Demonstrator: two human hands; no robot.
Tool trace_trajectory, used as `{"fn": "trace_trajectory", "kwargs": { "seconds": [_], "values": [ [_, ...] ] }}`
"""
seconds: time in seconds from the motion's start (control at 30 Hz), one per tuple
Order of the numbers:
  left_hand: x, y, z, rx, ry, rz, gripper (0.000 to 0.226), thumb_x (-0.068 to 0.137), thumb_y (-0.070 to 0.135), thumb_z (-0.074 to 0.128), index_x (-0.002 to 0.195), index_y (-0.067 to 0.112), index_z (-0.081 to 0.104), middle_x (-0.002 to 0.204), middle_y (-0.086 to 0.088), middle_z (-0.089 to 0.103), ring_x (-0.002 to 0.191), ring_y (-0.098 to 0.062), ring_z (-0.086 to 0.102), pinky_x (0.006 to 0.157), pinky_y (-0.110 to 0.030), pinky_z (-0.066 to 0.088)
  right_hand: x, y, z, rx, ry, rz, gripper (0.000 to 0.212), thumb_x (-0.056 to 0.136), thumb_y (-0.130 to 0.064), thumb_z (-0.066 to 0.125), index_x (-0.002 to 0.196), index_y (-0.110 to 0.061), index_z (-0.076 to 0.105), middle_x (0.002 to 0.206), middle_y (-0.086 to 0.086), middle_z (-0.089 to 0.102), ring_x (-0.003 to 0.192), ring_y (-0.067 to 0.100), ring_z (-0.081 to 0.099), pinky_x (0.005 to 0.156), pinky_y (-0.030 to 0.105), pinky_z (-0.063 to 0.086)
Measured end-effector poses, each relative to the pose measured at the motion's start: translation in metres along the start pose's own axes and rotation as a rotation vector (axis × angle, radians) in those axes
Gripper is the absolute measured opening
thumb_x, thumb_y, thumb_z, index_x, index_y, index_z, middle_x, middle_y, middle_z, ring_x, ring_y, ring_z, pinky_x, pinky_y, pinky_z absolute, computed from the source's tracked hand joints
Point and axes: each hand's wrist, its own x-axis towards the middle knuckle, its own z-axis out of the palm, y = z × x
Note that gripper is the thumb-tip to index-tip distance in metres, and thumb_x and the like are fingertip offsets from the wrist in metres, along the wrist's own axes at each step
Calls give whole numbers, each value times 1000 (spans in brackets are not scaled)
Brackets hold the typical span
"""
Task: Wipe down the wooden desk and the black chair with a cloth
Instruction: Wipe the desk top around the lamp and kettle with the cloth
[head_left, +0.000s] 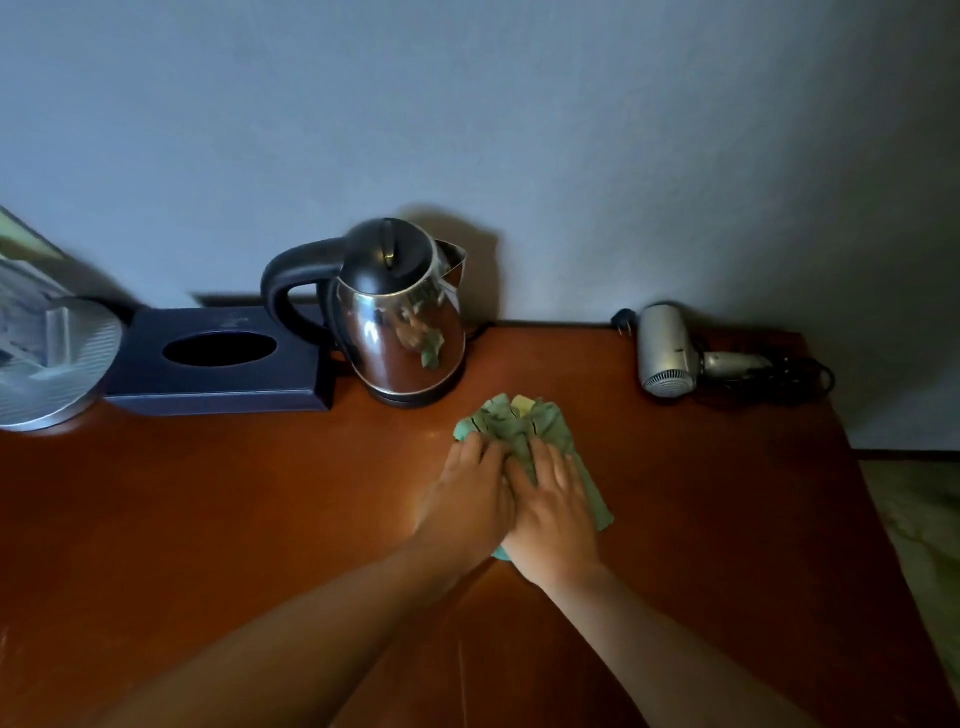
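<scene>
A crumpled green cloth lies on the wooden bench, just in front of and slightly right of the kettle. Both hands press down on it side by side, touching each other along their inner edges. The left hand lies flat with fingers straight, fingertips on the cloth's near-left bunch. The right hand likewise lies flat with fingers spread, covering the cloth's right half; green fabric shows past its outer edge and beneath the wrist. Neither hand curls round the cloth.

Behind the cloth a stainless steel kettle with a black lid and handle stands on its base, against the wall, its shiny side mirroring the cloth. Left of it, touching or nearly so, sits a dark tissue box with an oval opening. Further left a round silver base rests at the bench's edge. Well to the right, near the back corner, a silver hair dryer lies on its side with its black cord bunched beside it.
</scene>
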Motion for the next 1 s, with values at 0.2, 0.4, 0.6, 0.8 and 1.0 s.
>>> {"fn": "trace_trajectory", "kwargs": {
  "seconds": [0.2,0.4,0.6,0.8,1.0],
  "values": [
    [72,3,8,386,-61,81,62,105,36,36,160,17,15,155,-6,26,138,-24,33,115,-37,30,73,36,-4,-39,-33,-21,80,97,-56,43,161,-29,3,168,10,-7,156,28,-7,126,47,0],
    [146,14,11,480,-88,49,67,106,28,35,161,10,3,161,-11,17,147,-28,24,120,-41,24,140,63,-14,-87,22,20,74,93,-61,14,161,-33,7,169,10,2,156,28,-1,126,47,1],
    [151,16,11,622,-102,71,69,103,31,36,159,7,4,158,-14,19,141,-31,28,115,-42,28,151,69,-10,-64,16,26,63,103,-53,27,160,-38,5,169,6,-3,156,26,-6,126,46,-4],
    [128,32,18,607,-93,-60,48,98,40,40,137,11,37,140,-14,40,127,-33,43,101,-41,40,121,75,-10,-50,-11,-147,62,102,-49,29,160,-34,11,169,7,3,156,26,-3,125,46,-1],
    [61,115,56,453,-302,-150,50,92,37,51,133,14,35,134,-8,40,125,-29,43,94,-39,49,13,150,-10,26,7,-292,65,94,-45,30,156,-27,33,164,8,28,153,28,20,125,48,14]
  ]
}}
